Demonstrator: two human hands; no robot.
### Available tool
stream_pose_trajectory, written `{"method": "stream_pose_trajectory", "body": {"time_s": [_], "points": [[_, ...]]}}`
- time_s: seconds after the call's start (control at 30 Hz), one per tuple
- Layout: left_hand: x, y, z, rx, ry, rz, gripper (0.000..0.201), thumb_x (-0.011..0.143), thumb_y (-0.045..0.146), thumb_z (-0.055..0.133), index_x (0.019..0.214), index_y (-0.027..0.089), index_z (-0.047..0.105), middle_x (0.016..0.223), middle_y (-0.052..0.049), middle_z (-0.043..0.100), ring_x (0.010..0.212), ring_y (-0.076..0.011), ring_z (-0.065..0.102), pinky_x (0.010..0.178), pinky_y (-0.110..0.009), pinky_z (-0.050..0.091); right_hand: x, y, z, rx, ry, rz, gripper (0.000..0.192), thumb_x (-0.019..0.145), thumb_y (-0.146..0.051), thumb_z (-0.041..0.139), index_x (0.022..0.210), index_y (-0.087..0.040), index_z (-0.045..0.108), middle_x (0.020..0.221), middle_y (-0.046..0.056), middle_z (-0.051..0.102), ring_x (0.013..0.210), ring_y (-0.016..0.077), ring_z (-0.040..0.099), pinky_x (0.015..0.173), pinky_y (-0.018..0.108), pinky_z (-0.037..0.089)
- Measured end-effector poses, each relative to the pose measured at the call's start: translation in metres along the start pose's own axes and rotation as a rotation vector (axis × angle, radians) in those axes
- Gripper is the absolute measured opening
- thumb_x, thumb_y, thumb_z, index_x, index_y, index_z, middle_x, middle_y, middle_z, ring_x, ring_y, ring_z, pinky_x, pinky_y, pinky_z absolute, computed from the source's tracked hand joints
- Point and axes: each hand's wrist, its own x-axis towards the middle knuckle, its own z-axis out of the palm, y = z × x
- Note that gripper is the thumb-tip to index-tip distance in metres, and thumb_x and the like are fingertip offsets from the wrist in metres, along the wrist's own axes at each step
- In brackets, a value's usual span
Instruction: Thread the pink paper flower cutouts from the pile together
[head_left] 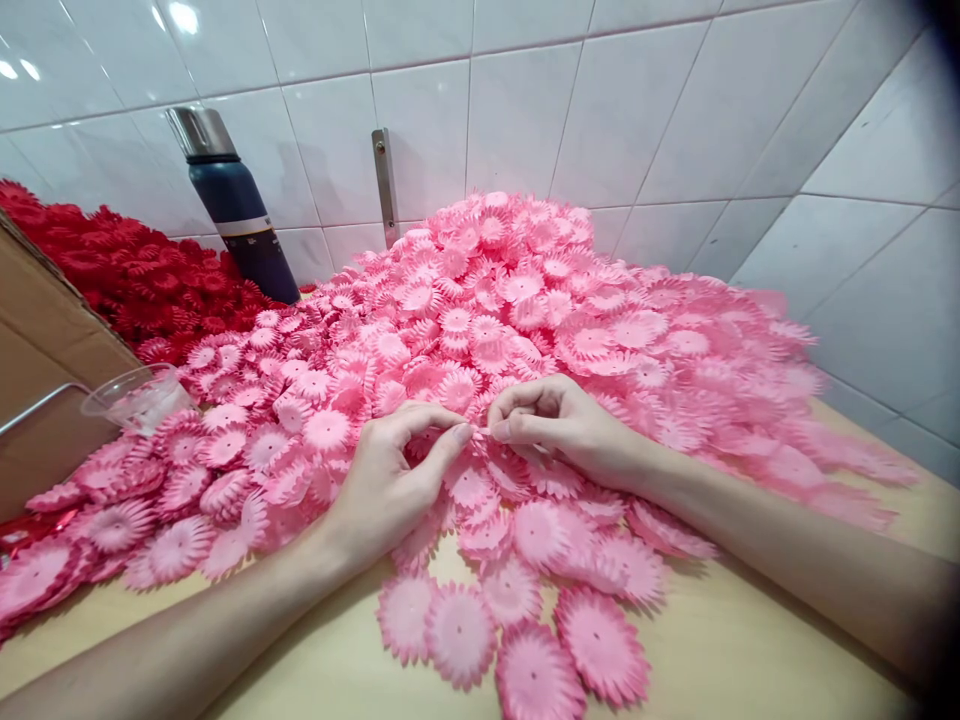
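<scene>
The left hand and the right hand are brought together in the middle, just over the near edge of a big heap of pink paper flowers. The fingertips of both hands are pinched shut and meet at one small spot. A pink flower piece is squeezed between them. It is so small and so hidden by the fingers that its shape cannot be told. Both hands are rested low, close to the heap, so more flowers can be reached with ease.

Loose flat flowers are spread on the wooden table right in front of the wrists. Each one has a tiny hole in its middle.

Farther out on the left, a clear plastic cup is laid on its side at the edge of the heap. It is beside a brown cardboard box. Behind that, a heap of red flowers is piled against the white tiled wall. A dark blue bottle with a silver cap is stood between the red heap and the pink heap.
</scene>
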Motion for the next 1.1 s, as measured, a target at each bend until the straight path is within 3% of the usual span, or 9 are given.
{"method": "stream_pose_trajectory", "body": {"time_s": [0.17,0.33,0.47,0.53,0.63,0.73,0.87,1.1], "points": [[0.001,-0.001,0.001,-0.039,0.103,-0.055,0.014,0.088,0.027,0.058,0.083,0.018,0.067,0.084,-0.002,0.068,0.079,-0.0163,0.061,0.073,-0.025,0.047,0.001,0.005,-0.001,0.141,0.047,0.009,0.009,0.071,-0.018,0.061,0.062,-0.016,0.063,0.042,-0.005,0.050,0.037,0.0058,0.035,0.039,0.022,0.020],[0.006,-0.008,-0.001,-0.162,0.273,-0.136,0.015,0.087,0.029,0.058,0.077,0.018,0.061,0.073,0.001,0.058,0.067,-0.0122,0.051,0.062,-0.022,0.042,0.002,0.001,0.000,0.323,0.164,0.037,0.014,0.059,-0.015,0.061,0.048,-0.017,0.053,0.036,-0.005,0.044,0.035,0.0058,0.033,0.040,0.023,0.021],[0.008,-0.012,-0.002,-0.226,0.420,-0.210,0.013,0.086,0.029,0.057,0.079,0.018,0.060,0.073,0.000,0.058,0.064,-0.0125,0.050,0.058,-0.023,0.041,0.001,-0.002,0.000,0.392,0.176,0.052,0.015,0.057,-0.016,0.059,0.044,-0.018,0.052,0.034,-0.004,0.042,0.034,0.0079,0.035,0.043,0.026,0.027],[0.007,-0.011,-0.001,-0.229,0.391,-0.211,0.014,0.086,0.029,0.057,0.078,0.018,0.061,0.072,0.001,0.059,0.063,-0.0121,0.051,0.057,-0.023,0.041,0.001,-0.001,0.000,0.366,0.149,0.024,0.016,0.062,-0.019,0.062,0.047,-0.017,0.056,0.035,-0.003,0.045,0.034,0.0087,0.038,0.043,0.027,0.028],[0.005,-0.005,0.000,-0.143,0.232,-0.128,0.014,0.085,0.027,0.060,0.078,0.016,0.065,0.076,0.000,0.063,0.070,-0.0125,0.055,0.065,-0.023,0.043,0.001,0.001,-0.001,0.298,0.126,-0.028,0.025,0.068,-0.026,0.069,0.047,-0.015,0.059,0.038,-0.001,0.048,0.036,0.0079,0.040,0.041,0.025,0.026],[0.002,0.001,0.001,-0.037,0.130,-0.031,0.011,0.086,0.023,0.061,0.083,0.015,0.068,0.084,-0.002,0.068,0.079,-0.0137,0.060,0.074,-0.023,0.045,0.001,0.004,-0.002,0.271,0.101,-0.012,0.019,0.069,-0.026,0.074,0.055,-0.016,0.066,0.040,-0.004,0.049,0.036,0.0061,0.037,0.039,0.023,0.023],[0.001,0.003,0.000,-0.001,0.066,0.017,0.013,0.089,0.022,0.059,0.087,0.015,0.069,0.088,-0.002,0.071,0.082,-0.0132,0.063,0.077,-0.023,0.047,0.001,0.005,-0.003,0.124,0.034,-0.014,0.004,0.072,-0.020,0.075,0.073,-0.017,0.073,0.046,-0.004,0.056,0.038,0.0042,0.037,0.038,0.020,0.021],[0.001,0.000,0.000,-0.010,0.016,0.046,0.012,0.090,0.023,0.059,0.090,0.016,0.069,0.089,0.000,0.072,0.083,-0.0120,0.064,0.078,-0.022,0.048,0.000,0.003,-0.001,0.022,0.029,-0.008,0.010,0.071,-0.020,0.078,0.080,-0.015,0.074,0.045,-0.006,0.052,0.040,0.0034,0.036,0.039,0.019,0.022]]}}
